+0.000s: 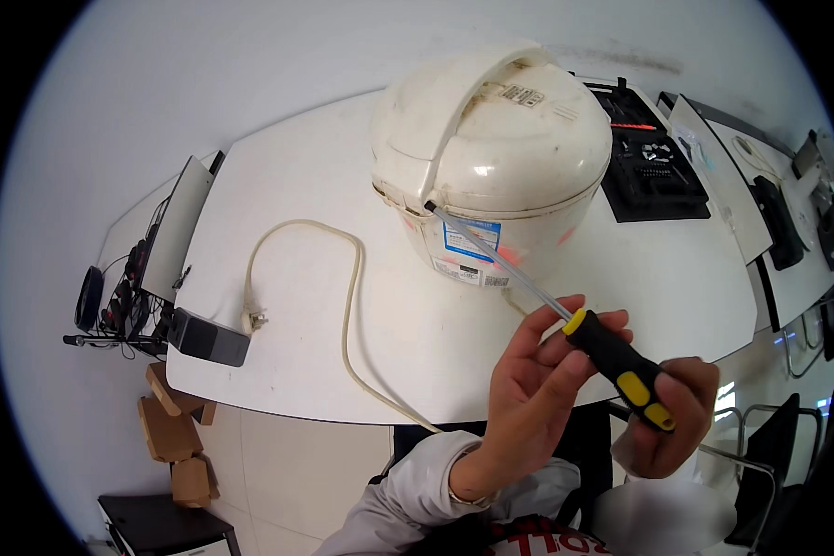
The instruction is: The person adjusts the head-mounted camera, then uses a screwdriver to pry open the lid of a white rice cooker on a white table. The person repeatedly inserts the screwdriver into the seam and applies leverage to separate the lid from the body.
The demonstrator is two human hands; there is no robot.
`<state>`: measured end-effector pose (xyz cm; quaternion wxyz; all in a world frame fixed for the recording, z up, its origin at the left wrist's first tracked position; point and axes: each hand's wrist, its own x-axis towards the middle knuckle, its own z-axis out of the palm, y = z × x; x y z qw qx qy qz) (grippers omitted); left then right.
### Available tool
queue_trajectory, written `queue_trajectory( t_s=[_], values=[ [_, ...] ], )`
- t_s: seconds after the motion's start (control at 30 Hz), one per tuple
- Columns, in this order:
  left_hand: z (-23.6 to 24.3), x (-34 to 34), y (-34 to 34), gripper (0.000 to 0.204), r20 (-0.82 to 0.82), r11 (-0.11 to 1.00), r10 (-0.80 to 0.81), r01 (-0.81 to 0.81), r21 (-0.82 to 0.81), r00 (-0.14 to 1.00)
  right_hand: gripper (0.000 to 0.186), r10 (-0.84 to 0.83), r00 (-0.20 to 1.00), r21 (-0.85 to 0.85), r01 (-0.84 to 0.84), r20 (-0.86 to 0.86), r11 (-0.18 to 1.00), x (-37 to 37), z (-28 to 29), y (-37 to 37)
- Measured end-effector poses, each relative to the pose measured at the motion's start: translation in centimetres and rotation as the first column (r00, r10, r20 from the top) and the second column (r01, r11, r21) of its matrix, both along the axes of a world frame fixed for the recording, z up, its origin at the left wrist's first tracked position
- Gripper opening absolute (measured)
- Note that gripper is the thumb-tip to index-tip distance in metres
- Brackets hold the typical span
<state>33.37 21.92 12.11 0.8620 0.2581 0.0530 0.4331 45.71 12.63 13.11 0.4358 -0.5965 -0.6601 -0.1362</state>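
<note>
A stained white round appliance, like a rice cooker [500, 148], stands on the table with its curved carry handle over the lid. A screwdriver [612, 357] with a black-and-yellow grip points up-left, its tip at the handle's lower pivot on the appliance. My left hand [528, 398] has its fingers curled at the front of the grip, near the shaft, thumb against it. My right hand [672, 417] is closed round the grip's rear end.
The white table [259, 371] bears a cream cord with plug [255, 318], a dark box-like device [204, 338] and a black open tool case [656, 176]. A panel with cables [171, 227] is at left. Cardboard boxes [171, 426] and chairs [760, 482] stand below.
</note>
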Motion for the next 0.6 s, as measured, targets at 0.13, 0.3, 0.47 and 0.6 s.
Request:
queue_trajectory(
  t_s=[0.13, 0.3, 0.47, 0.6],
  values=[
    [-0.8, 0.2, -0.5, 0.053, 0.001, 0.996, -0.084, 0.084, 0.038, 0.996, 0.034, 0.016, 1.0, 0.016, -0.015, -0.026, 1.0, -0.4, -0.1, 0.4],
    [-1.3, 0.6, -0.2, 0.051, -0.096, 0.989, -0.143, 0.14, -0.044, 0.985, 0.041, 0.083, 0.988, 0.036, -0.088, 0.134, 0.995, 0.7, -0.2, 0.4],
    [-0.6, 0.5, -0.1, 0.049, -0.129, 0.999, -0.049, 0.045, -0.027, 0.99, 0.068, -0.022, 0.893, -0.243, -0.098, -0.449, 0.965, 0.4, 0.0, -0.1],
    [-0.3, 0.7, -0.4, 0.049, -0.067, 0.997, -0.051, 0.048, -0.052, 0.996, 0.053, -0.001, 0.944, -0.188, -0.065, -0.33, 0.98, 0.3, 0.1, 0.2]
  ],
)
